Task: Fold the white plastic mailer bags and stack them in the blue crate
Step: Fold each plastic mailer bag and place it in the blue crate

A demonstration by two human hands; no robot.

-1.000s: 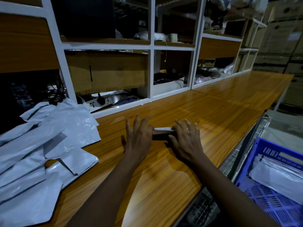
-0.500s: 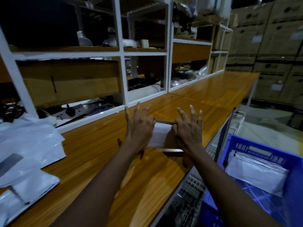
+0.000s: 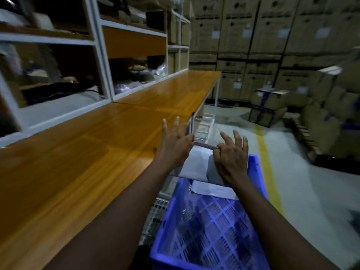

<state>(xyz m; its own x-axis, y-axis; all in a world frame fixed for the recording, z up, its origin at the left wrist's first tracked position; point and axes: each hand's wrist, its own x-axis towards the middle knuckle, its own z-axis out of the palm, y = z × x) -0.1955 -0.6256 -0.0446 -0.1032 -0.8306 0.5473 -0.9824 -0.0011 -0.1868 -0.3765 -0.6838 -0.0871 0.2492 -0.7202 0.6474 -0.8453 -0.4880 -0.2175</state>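
Left hand (image 3: 175, 147): fingers straight and fanned wide, palm side up against the left edge of the folded mailer bag (image 3: 196, 164). Can't see my thumb, so no idea if it's hooked under.
Right hand (image 3: 231, 156): index curled in, pinching the bag's top edge, other fingers sticking up loose.
Folded mailer bag: between my two hands, held over the far end of the blue crate (image 3: 255, 168).
Under my right hand: another white mailer (image 3: 212, 190), lying flat in the crate.
Left of my left hand: the wooden bench (image 3: 78, 162).

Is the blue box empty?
Not empty. A white mailer bag lies inside the blue crate, at its far end.
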